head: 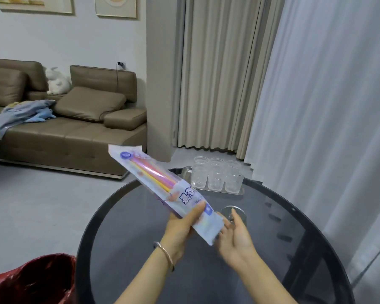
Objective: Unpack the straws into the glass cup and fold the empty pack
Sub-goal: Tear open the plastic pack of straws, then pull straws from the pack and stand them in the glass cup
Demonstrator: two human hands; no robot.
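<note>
Nearest the wearer, beside the round glass table (pixel 110 216), a red bag (pixel 31 279) gapes at the table's near-left edge; over the table's middle the left hand (pixel 180 227) clasps the straw pack (pixel 162 187) around its lower part, thumb across the printed face, fingers underneath; the pack slants up and away toward the table's far-left side, lifted clear of the glass top, with the coloured straws (pixel 154 172) showing through its clear upper half. Just right of that, the right hand (pixel 235 233) lies loose, fingers spread, touching or nearly touching the pack's bottom end and gripping nothing yet; blur hides the exact contact. Directly behind that hand a single glass cup (pixel 234 212) stands upright on the table, empty so far as can be seen. Farther back, at the table's far rim, a metal tray (pixel 239 191) carries stacked clear tumblers (pixel 216 176).

The pack looks sealed, so opening seems the step in hand; the left hand would do well to hold firm below the straws while the right pinches the bottom seam and tears slowly, mouth angled toward the cup so nothing spills past it.
</note>
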